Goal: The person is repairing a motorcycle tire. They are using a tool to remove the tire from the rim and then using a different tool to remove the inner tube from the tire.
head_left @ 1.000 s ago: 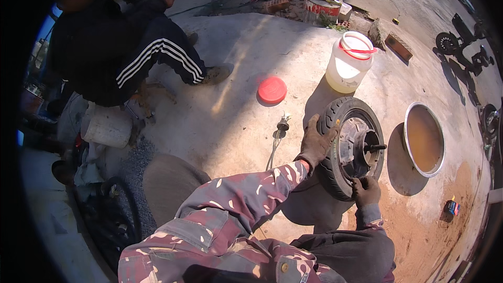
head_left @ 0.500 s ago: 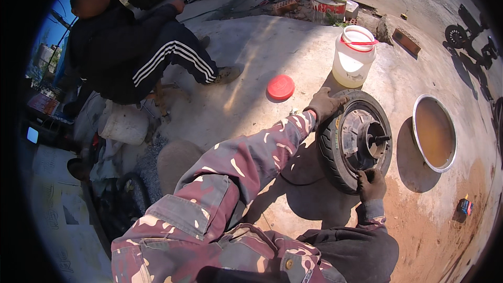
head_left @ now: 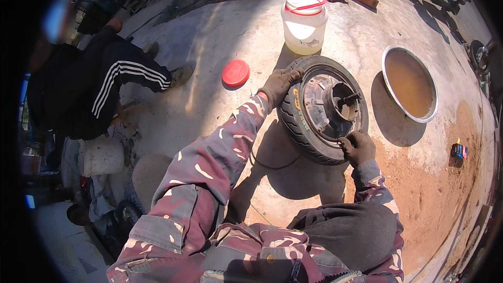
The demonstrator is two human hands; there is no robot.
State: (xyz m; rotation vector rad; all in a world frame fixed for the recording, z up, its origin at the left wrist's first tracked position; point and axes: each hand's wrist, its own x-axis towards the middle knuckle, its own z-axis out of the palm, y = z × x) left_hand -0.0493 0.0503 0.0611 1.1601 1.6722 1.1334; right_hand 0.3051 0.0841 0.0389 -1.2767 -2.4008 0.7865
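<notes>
A scooter wheel (head_left: 314, 120) with a black treaded tyre, a metal hub and an axle stub stands tilted on the concrete, its hub side facing up and right. My left hand (head_left: 281, 85), in a dark glove, lies closed over the tyre's upper left edge. At the lower right, my gloved right hand (head_left: 359, 148) has its thumb and fingers pinched together at the line where tyre meets rim. Any small part between those fingertips is too small to make out. A thin dark cable (head_left: 272, 168) runs out on the ground from below the tyre.
Beyond the wheel stands a white plastic jar (head_left: 305, 34) with a red handle; its red lid (head_left: 236, 73) lies to the left. A metal basin (head_left: 409, 85) of brown water is at right, with a small blue box (head_left: 459, 151) nearer me. Another person (head_left: 99, 81) sits at left.
My view has swung right and down, so the surroundings sit farther left and higher. Both hands keep their places on the wheel, which looks little changed in pose.
</notes>
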